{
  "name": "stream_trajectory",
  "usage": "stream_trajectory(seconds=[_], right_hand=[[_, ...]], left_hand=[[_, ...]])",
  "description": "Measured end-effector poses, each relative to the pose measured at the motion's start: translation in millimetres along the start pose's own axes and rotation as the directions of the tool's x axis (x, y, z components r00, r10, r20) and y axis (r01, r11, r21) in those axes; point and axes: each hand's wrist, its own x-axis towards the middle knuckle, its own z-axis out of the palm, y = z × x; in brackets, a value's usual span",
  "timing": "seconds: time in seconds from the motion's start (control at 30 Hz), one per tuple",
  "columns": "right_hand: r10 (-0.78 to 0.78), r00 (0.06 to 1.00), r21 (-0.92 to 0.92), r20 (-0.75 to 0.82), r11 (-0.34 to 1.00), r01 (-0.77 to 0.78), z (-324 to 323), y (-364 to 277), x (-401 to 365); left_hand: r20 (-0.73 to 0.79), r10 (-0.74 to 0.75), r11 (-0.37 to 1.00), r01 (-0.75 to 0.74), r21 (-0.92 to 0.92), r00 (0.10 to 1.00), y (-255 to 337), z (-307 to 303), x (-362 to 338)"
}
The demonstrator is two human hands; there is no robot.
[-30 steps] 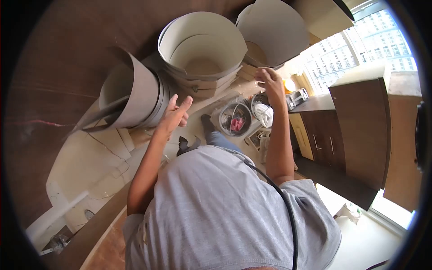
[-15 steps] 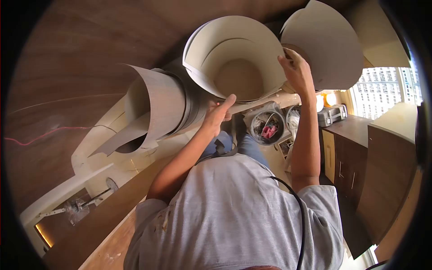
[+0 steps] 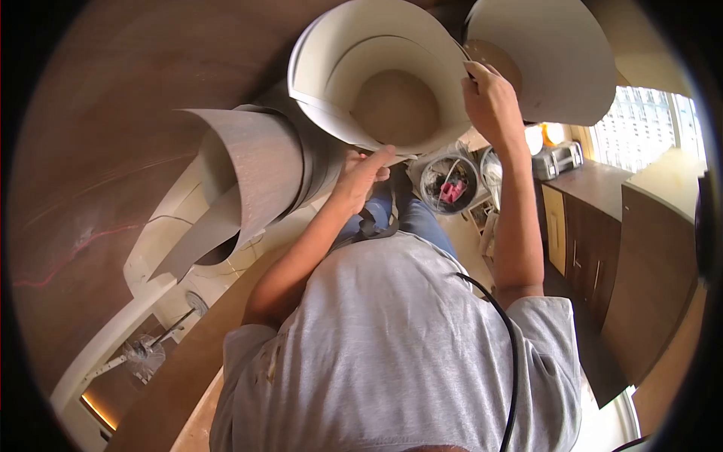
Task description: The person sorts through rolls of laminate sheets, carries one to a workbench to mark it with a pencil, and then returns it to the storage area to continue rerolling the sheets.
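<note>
"Brown wall (image 3: 113,135) at upper left. Where's the big, round, cream sheet roll (image 3: 380,56)?"

"Top middle. Right hand (image 3: 491,102) grips its edge. Left hand (image 3: 364,177) touches its bottom rim; can't tell if it's gripping."

At the near rim of the middle roll (image 3: 331,71), the left hand (image 3: 363,177); at its right rim, the right hand (image 3: 495,105). To its left, another roll (image 3: 273,162); to its right, a third roll (image 3: 550,64); nearer and right, a bucket (image 3: 461,209) with items (image 3: 452,190) inside; farther right, a case (image 3: 559,160) on a bench (image 3: 599,188).
</note>
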Motion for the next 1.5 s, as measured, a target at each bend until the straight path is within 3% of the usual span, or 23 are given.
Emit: stream_trajectory(seconds=[0.1,0.17,0.2,0.4,0.5,0.6,0.73,0.8,0.87,0.9,0.93,1.03,1.07,1.13,1.2,1.27,1.33,1.5], right_hand=[[0.096,0.995,-0.008,0.024,0.995,-0.096,-2,-1,-3],[-0.033,0.998,-0.083,-0.046,0.996,0.029,0,2,-8],[-0.021,0.999,-0.078,-0.036,0.997,0.018,1,2,-9],[0.015,0.999,0.088,0.050,0.996,-0.019,0,8,-13],[0.174,0.979,0.365,0.109,0.909,-0.202,0,20,-12],[0.128,0.987,0.477,0.100,0.864,-0.161,2,25,-12],[0.065,0.994,0.320,0.088,0.943,-0.090,-6,16,-2],[0.111,0.988,0.286,0.103,0.948,-0.137,-11,12,-1],[0.150,0.988,0.315,0.035,0.936,-0.153,-15,2,-2],[0.125,0.976,0.408,0.177,0.894,-0.188,-14,23,-1],[0.123,0.978,0.393,0.167,0.902,-0.180,-10,33,-6],[0.169,0.966,0.582,0.198,0.773,-0.254,-10,39,-8],[0.192,0.962,0.569,0.194,0.777,-0.270,-7,34,-11],[0.073,0.996,0.197,0.043,0.977,-0.080,3,6,-24],[0.119,0.992,-0.169,-0.048,0.978,-0.126,12,-38,-37],[0.113,0.993,-0.200,-0.039,0.973,-0.118,25,-61,-48],[0.183,0.978,-0.059,0.096,0.982,-0.178,40,-67,-59],[0.140,0.989,0.193,0.046,0.970,-0.146,63,-77,-64]], left_hand=[[0.039,-0.006,0.997,0.009,-0.078,0.999,8,4,-3],[0.061,-0.023,0.995,0.029,-0.097,0.998,4,3,-2],[0.086,-0.023,0.992,0.033,-0.121,0.996,1,1,-1],[0.104,-0.057,0.984,0.073,-0.165,0.993,-9,-2,-9],[0.081,-0.036,0.973,0.053,-0.226,0.996,-13,1,-13],[0.058,-0.052,0.968,0.065,-0.244,0.997,-14,2,-14],[0.055,-0.028,0.974,0.040,-0.222,0.998,-15,0,-13],[0.057,-0.005,0.961,0.020,-0.276,0.998,-9,3,-11],[0.038,-0.026,0.956,0.036,-0.290,0.999,-8,4,-11],[0.038,-0.022,0.965,0.031,-0.260,0.999,-12,0,-10],[0.036,-0.013,0.972,0.021,-0.232,0.999,-14,-2,-9],[0.026,0.000,0.972,0.006,-0.233,1.000,-10,4,-8],[0.004,-0.001,0.976,0.002,-0.219,1.000,-10,6,-8],[0.009,0.004,0.976,-0.002,-0.216,1.000,-7,10,-9],[0.019,-0.047,0.981,0.050,-0.187,0.999,-4,8,-9],[0.029,-0.054,0.984,0.059,-0.168,0.998,-3,7,-7],[0.046,-0.112,0.977,0.119,-0.174,0.993,-2,7,-6],[0.096,-0.025,0.981,0.043,-0.190,0.995,9,12,-12]])
